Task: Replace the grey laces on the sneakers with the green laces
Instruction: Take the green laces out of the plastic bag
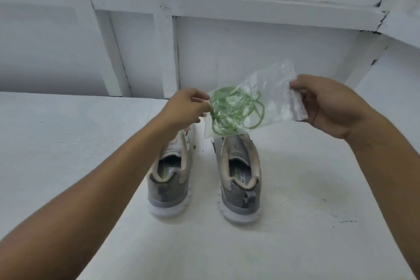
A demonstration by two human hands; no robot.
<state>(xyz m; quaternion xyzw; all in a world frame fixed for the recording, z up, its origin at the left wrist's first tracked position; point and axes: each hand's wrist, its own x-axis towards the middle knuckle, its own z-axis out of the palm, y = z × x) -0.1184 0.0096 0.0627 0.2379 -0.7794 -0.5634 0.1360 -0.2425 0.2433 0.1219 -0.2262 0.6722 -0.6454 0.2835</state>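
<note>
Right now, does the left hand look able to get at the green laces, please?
Probably yes: the left hand pinches at the edge of the green laces, while the right hand holds the other end of the clear bag. Whether bag film lies between fingers and laces is unclear.

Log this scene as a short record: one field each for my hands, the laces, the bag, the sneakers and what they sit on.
left hand: pinches the left edge of the plastic bag, right by the laces
right hand: grips the bag's right end
green laces: tangled inside the clear bag, held above the sneakers
sneakers: two, side by side, heels toward the camera; fronts hidden by the bag and an arm
white surface: carries both sneakers
</note>
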